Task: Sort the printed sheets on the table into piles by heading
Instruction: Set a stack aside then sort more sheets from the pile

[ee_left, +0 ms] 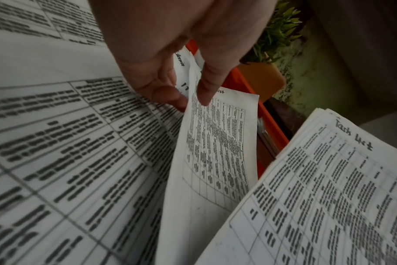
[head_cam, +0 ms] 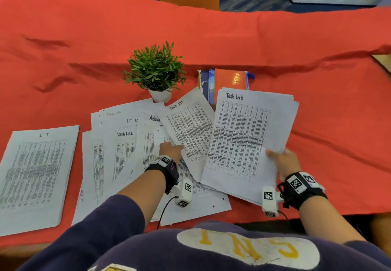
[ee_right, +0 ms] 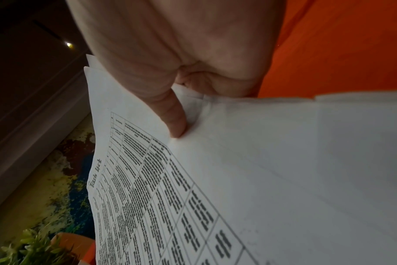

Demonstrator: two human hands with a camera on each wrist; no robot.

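At lower right the right hand (head_cam: 284, 162) grips a collected "Task List" stack (head_cam: 247, 141); mid-frame the left hand (head_cam: 170, 149) pinches another Task List sheet (head_cam: 189, 131) from the unsorted spread (head_cam: 127, 154). The IT pile (head_cam: 36, 175) lies finished far left; most remains.

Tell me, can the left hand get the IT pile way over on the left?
Probably yes, but not freely now: the left hand is pinching a Task List sheet. Nothing stands between it and the IT pile, only loose sheets lying flat.
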